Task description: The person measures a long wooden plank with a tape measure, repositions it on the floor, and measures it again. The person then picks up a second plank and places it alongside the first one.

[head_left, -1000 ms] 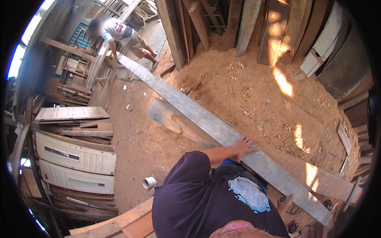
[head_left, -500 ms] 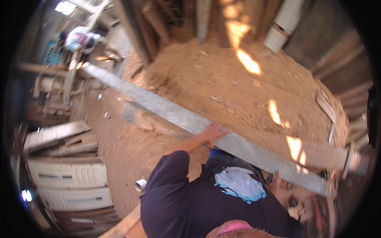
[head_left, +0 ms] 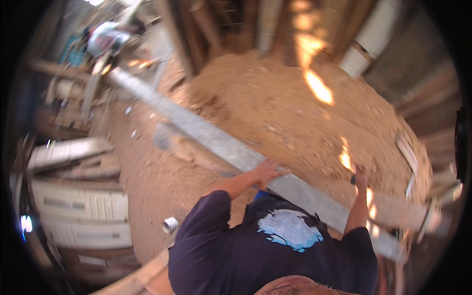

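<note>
A long grey plank [head_left: 206,132] runs slantwise from the far left to the near right, passing just in front of my body. My left hand [head_left: 269,173] lies on its upper face, fingers spread and not wrapped round it. Beyond the plank, on the right, my right hand [head_left: 361,175] is raised with its fingers closed. A small dark thing [head_left: 353,180] shows at its edge, too blurred to name. Under the plank, a rough wooden beam [head_left: 189,150] is partly covered.
Sawdust-covered ground [head_left: 275,108] spreads beyond the plank. Another person [head_left: 108,39] bends near the plank's far end. Pale panels [head_left: 81,201] are stacked at the left, near a small white cylindrical piece [head_left: 170,224]. Upright timbers [head_left: 268,29] stand at the back.
My right hand has come up from beside my body, over the plank to its far side. My left hand stays on the plank. The other person's posture has shifted.
</note>
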Demonstrator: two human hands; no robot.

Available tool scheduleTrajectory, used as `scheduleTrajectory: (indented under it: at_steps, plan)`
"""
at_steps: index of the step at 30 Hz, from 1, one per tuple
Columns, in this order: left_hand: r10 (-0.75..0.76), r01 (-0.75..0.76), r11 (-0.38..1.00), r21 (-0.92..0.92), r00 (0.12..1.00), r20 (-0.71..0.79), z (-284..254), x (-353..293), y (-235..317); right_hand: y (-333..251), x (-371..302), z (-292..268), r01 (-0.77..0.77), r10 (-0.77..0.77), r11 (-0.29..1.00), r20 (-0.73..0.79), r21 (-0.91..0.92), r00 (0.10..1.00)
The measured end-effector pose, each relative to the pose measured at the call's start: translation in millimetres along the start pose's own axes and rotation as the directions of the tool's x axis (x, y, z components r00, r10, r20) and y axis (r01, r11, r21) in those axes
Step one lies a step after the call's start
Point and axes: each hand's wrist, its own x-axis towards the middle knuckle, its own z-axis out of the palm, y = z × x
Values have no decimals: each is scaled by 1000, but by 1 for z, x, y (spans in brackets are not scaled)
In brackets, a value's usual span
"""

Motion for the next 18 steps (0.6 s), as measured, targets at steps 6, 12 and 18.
scheduleTrajectory:
  at_steps: [6, 12, 18]
  plan:
    - [-11, 11, 1000, -22, 1000, -25, 5, -18, -1, -139, -96, 18, 30, 60, 849, 153, -527, 986]
    - [4, -6, 1000, -27, 996, -87, 8, -9, 1, -82, -244, -2, -459, 387, 579, -269, -674, 882]
    - [-9, 6, 999, -42, 998, -67, 11, -9, 6, 51, -256, -34, -860, 553, 494, -717, -128, 425]
